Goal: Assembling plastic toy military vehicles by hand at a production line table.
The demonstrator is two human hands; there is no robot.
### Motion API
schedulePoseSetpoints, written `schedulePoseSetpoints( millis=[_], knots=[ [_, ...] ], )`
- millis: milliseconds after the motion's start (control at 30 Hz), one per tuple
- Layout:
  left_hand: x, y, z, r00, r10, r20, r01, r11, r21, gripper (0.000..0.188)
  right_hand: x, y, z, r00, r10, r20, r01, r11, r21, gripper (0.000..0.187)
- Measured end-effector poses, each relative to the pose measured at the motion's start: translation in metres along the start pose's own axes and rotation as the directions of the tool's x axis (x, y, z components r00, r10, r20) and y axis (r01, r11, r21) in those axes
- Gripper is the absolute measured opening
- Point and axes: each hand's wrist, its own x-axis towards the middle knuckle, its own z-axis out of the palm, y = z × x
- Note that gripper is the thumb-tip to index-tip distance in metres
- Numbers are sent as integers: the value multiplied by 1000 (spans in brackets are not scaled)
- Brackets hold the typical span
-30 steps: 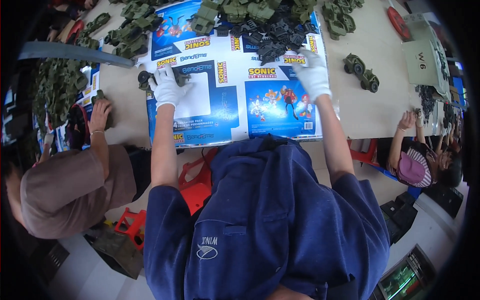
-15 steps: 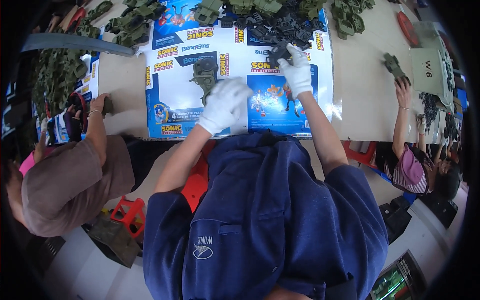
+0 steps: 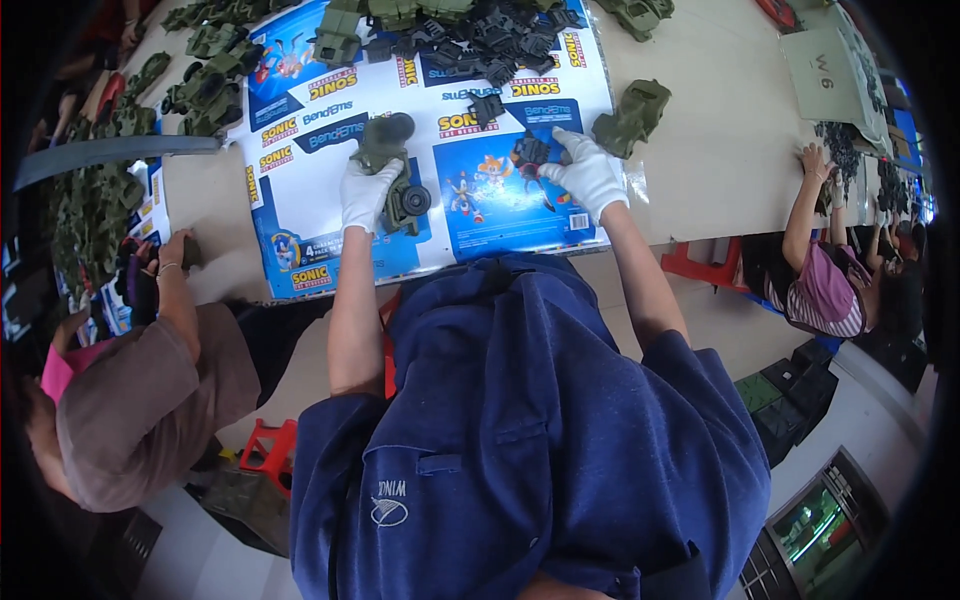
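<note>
On the printed cardboard sheet (image 3: 300,215) that covers the middle of the table (image 3: 720,150), both white-gloved hands are at work. Left hand (image 3: 366,192) is closed around a green toy vehicle (image 3: 392,172), fingers wrapped over its body so that a black wheel shows just right of the glove; the toy rests against the sheet near its centre. Right hand (image 3: 590,175) sits toward the sheet's right edge, its fingertips pressed together on a small black plastic part (image 3: 530,152) that lies on the blue panel of the sheet. Beyond both hands, at the sheet's far edge, a heap of black parts (image 3: 490,40) is piled, with more green toy vehicles (image 3: 205,85) spread off the sheet's far left corner. Another green vehicle (image 3: 632,115) stands just off the sheet's right edge, on bare table. Left of the sheet, a person in a brown top (image 3: 140,400) reaches onto the table. Well right of the sheet, a person in a striped top (image 3: 825,290) leans on the table edge.
</note>
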Motion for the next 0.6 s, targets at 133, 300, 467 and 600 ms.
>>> schedulePoseSetpoints(
  millis=[133, 300, 467, 600],
  knots=[
    [-51, 72, 33, 995, 96, -5, -40, 465, 884, 73, 2, 15, -3, 997, -68, -37, 69, 998, 5, 69],
    [-70, 34, 51, 976, 186, 112, -179, 401, 898, 107, 8, -10, 6, 949, -288, 131, 316, 875, -367, 60],
    [-66, 39, 53, 996, -89, 24, 34, 591, 806, 99, 18, 14, 7, 971, -217, 105, 214, 976, 34, 57],
    [-94, 67, 59, 982, -40, 184, -68, 838, 541, 84, 19, 15, -5, 947, -263, 182, 137, 847, 513, 53]
  ],
)
